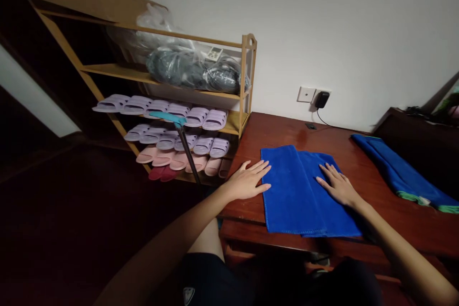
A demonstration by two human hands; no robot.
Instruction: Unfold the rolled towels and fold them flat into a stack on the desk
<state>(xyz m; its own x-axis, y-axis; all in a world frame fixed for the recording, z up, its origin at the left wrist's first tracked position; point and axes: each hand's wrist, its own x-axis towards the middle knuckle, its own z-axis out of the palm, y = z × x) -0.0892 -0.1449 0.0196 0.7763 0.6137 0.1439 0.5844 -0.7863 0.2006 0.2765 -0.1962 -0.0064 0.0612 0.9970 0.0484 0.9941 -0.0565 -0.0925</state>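
Note:
A blue cloth towel [287, 196] lies on the reddish-brown wooden table [247, 205], with one layer folded over another and a fold edge running down its middle. My left hand [249, 180] rests at the towel's left edge, fingers spread, fingertips touching the fabric. On the right part of the towel my right hand [337, 185] lies flat with its fingers apart. Neither hand grips anything. Farther right on the table is a folded blue towel [398, 167] with green edging.
Left of the table stands a wooden shoe rack [245, 81] with several purple slippers [215, 118] and pink slippers [163, 157]. A blue-headed pole [188, 153] leans before it. A black charger [322, 100] is plugged into the wall; its cable runs along the table's back.

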